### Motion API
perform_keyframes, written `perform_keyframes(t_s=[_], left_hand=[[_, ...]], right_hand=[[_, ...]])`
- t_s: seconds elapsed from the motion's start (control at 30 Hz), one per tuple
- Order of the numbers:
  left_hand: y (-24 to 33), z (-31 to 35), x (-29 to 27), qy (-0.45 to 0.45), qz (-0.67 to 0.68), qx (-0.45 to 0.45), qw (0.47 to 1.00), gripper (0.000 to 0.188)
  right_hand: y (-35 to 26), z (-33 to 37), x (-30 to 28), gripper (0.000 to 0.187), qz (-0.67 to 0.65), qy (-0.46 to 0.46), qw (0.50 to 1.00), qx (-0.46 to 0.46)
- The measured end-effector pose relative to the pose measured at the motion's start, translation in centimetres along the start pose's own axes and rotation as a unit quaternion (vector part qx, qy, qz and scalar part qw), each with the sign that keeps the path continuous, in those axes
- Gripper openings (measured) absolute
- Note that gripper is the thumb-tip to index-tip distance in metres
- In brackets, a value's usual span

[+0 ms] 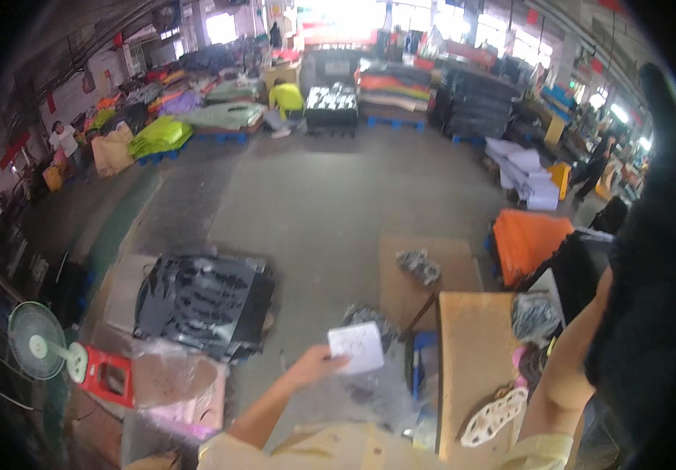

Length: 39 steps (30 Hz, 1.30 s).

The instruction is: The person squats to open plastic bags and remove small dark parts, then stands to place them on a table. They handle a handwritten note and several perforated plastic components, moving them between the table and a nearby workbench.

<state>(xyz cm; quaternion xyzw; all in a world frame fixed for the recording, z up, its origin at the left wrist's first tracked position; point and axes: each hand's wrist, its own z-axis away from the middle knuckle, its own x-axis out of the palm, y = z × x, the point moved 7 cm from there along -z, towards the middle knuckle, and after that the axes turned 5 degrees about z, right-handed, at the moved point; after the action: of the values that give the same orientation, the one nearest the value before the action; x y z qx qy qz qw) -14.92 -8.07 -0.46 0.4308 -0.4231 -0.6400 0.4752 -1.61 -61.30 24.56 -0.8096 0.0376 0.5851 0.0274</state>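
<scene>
The likeliest mishap, as I judge it, is losing the white card [360,347]: the left hand [316,366] grips it by a single edge, left of the wooden table [467,337], with nothing solid seen directly under it, so a slackened pinch or a knock could send it down among the clear plastic [353,401] beside the table's left side. A tight squeeze might also crease it, since it looks thin. On the table's right side, the right forearm [561,376] rises close by the white openwork shoe-like piece [496,417] lying on the near part of the top, and a careless sweep of that elbow could shift the piece or push the plastic-bagged bundle [535,317] at the table's far right corner. As for the card and the fingers, it projects beyond the left fingertips toward the table, its lower-left edge pinched between them and most of its face uncovered and turned up to the view; the dark marks on it are too blurred to make out. The card hangs short of the table's left edge, apart from the top. The right hand cannot be made out against the dark shape [647,258] to the right of the table, so I cannot tell whether its fingers are clenched, released or grasping anything.
</scene>
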Motion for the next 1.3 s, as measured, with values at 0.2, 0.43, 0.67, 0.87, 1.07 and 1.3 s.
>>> perform_keyframes(t_s=[0.2, 0.43, 0.67, 0.87, 1.07, 1.3], left_hand=[[-0.4, 0.8, -2.0, 0.023, 0.086, 0.047, 0.995, 0.032], [-2.3, 2.4, -4.5, 0.037, 0.148, 0.039, 0.987, 0.032], [-3.4, 2.9, -5.5, 0.063, 0.173, 0.012, 0.983, 0.030], [-4.1, 3.4, -7.3, 0.105, 0.189, 0.019, 0.976, 0.027], [-2.6, 3.0, -9.8, 0.150, 0.227, 0.079, 0.959, 0.018], [-4.4, 1.0, -10.2, 0.028, 0.189, -0.002, 0.982, 0.025]], right_hand=[[-0.2, 0.0, -1.8, 0.045, 0.012, -0.009, 1.000, 0.001], [-2.3, -0.9, -2.9, 0.044, 0.017, -0.003, 1.000, -0.009], [-7.2, -1.3, -6.1, 0.042, 0.008, 0.062, 0.997, -0.050], [-21.4, 5.0, -13.7, 0.041, -0.162, 0.246, 0.920, -0.259], [-36.1, 11.0, -9.9, 0.040, -0.503, 0.173, 0.724, -0.439], [-47.6, 15.9, 20.7, 0.042, -0.708, -0.407, 0.577, -0.024]])
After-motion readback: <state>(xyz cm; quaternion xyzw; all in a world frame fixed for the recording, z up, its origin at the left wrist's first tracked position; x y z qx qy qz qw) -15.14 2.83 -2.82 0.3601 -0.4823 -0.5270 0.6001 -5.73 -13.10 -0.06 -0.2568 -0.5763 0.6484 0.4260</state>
